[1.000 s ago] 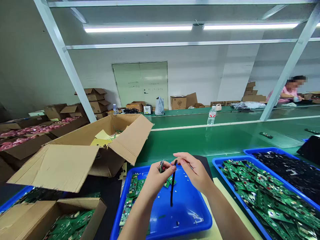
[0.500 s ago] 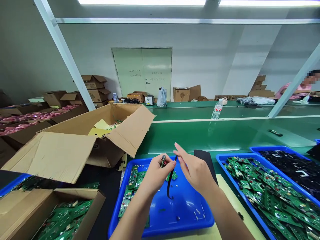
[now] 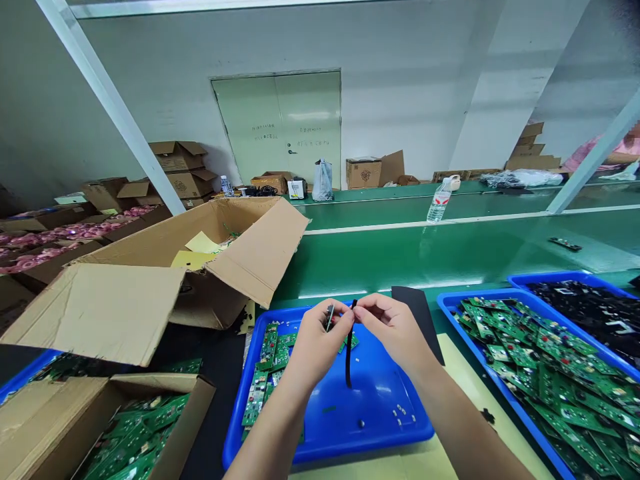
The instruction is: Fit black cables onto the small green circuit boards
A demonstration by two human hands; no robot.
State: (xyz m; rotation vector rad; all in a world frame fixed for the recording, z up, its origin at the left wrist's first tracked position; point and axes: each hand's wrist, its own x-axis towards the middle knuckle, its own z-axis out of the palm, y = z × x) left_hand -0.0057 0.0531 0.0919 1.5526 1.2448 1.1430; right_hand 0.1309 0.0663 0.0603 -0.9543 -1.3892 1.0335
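Above a blue tray, my left hand is closed around a small circuit board, mostly hidden by the fingers. A narrow black strip hangs down between the two hands. My right hand is closed, its thumb and index finger pinching near the strip's upper end, close to the left fingertips. Green circuit boards lie along the tray's left side. Small white pieces and a small dark round piece rest on the tray floor.
To the right stand a blue tray heaped with circuit boards and another with black parts. A large open carton stands back left, a smaller box of boards front left. A water bottle stands behind on the green bench.
My right hand's fingers have gone from extended to pinching at the strip's upper end. The strip, curled at its lower end before, now hangs straighter. The view has tilted down slightly.
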